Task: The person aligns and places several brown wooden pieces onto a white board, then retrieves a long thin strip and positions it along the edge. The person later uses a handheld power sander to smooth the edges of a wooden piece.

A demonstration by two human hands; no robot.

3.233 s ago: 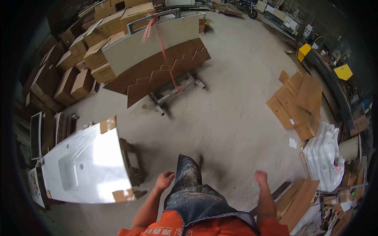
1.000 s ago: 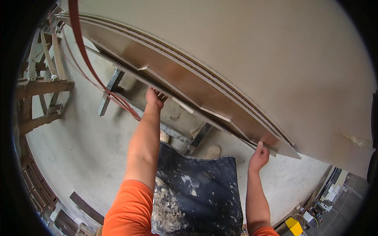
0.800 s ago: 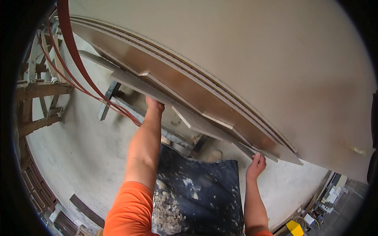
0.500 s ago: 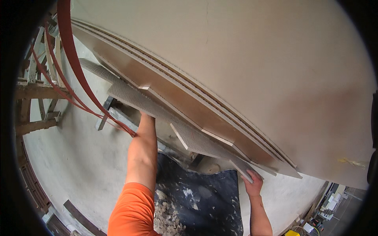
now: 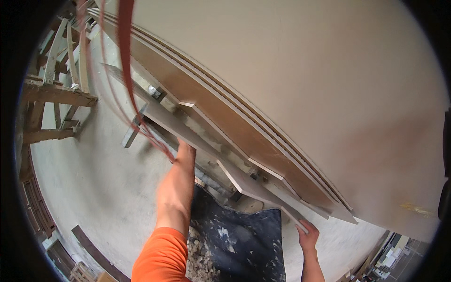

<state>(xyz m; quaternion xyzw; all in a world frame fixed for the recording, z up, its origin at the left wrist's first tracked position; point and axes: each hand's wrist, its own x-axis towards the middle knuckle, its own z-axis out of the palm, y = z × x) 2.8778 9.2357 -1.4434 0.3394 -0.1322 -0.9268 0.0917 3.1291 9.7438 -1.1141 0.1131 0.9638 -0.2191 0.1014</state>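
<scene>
A long grey-beige board [image 5: 256,189] with a stepped, zigzag cut edge is held tilted in both my hands. My left hand [image 5: 186,146] grips it at the near edge, left of the middle, and its fingers are hidden by the board. At the right end my right hand [image 5: 308,233] is closed round the board's corner. Just beyond, another board [image 5: 206,89] with a brown face and a similar stepped edge leans by the large boards. A gap showing the floor separates it from the held one.
Several large beige boards [image 5: 329,70] stand stacked on edge at the far right. Red straps [image 5: 126,56] hang down close to my left forearm. A rough wooden frame [image 5: 61,96] stands at the left. Dark cloth [image 5: 239,239] with white splatter lies below my hands.
The held board has swung away from the leaning one, and a wider gap shows between them. Its ribbed face now shows less. My left hand moved slightly right, my right hand slightly lower.
</scene>
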